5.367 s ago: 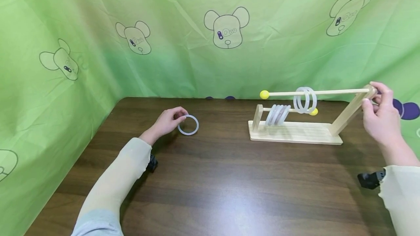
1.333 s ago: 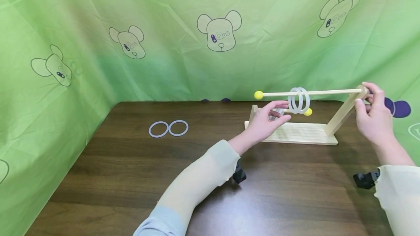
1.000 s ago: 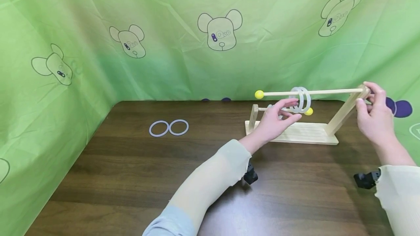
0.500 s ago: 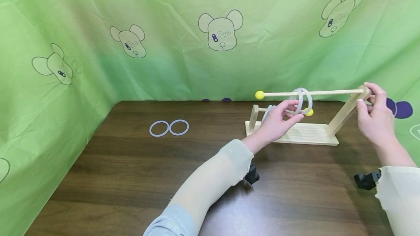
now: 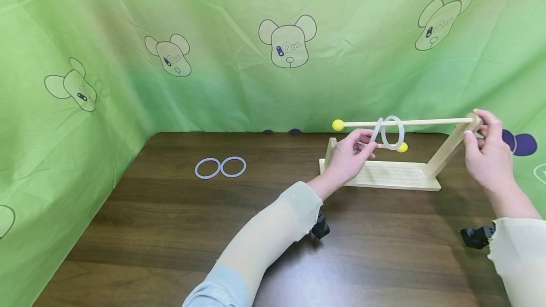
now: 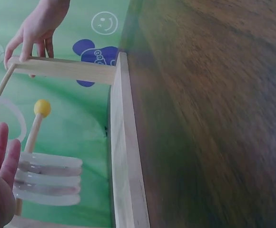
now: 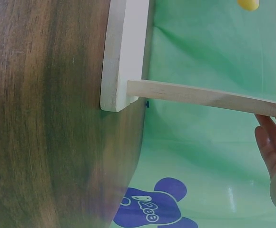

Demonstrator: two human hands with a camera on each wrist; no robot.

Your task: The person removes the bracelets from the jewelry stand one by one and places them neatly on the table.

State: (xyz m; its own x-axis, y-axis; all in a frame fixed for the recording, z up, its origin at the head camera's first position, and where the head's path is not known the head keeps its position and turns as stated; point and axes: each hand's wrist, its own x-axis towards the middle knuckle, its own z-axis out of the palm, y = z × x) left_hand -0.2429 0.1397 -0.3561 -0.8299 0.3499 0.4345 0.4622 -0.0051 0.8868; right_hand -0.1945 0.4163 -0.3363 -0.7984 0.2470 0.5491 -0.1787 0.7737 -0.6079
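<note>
My left hand (image 5: 347, 158) pinches a translucent white ring (image 5: 376, 131) on the upper rod (image 5: 431, 121) of a wooden stand (image 5: 392, 175); the ring is tilted around the rod. Just right of it, a second white ring (image 5: 402, 134) hangs from the same rod. In the left wrist view several rings (image 6: 50, 178) sit around the lower rod (image 6: 33, 135); the left hand hides most of them in the head view. My right hand (image 5: 490, 155) grips the top of the stand's slanted post (image 5: 448, 145), fingers behind it and thumb in front.
Two pale rings, a left one (image 5: 206, 178) and a right one (image 5: 233, 176), lie flat side by side on the brown table (image 5: 170, 231). Yellow balls cap the upper rod (image 5: 338, 125) and lower rod (image 5: 402, 147). A green printed curtain (image 5: 213, 60) hangs behind.
My left hand left a ring on the table beside another, then reached the stand. It took hold of a ring on the upper rod and has drawn it slightly left. The right hand stays put.
</note>
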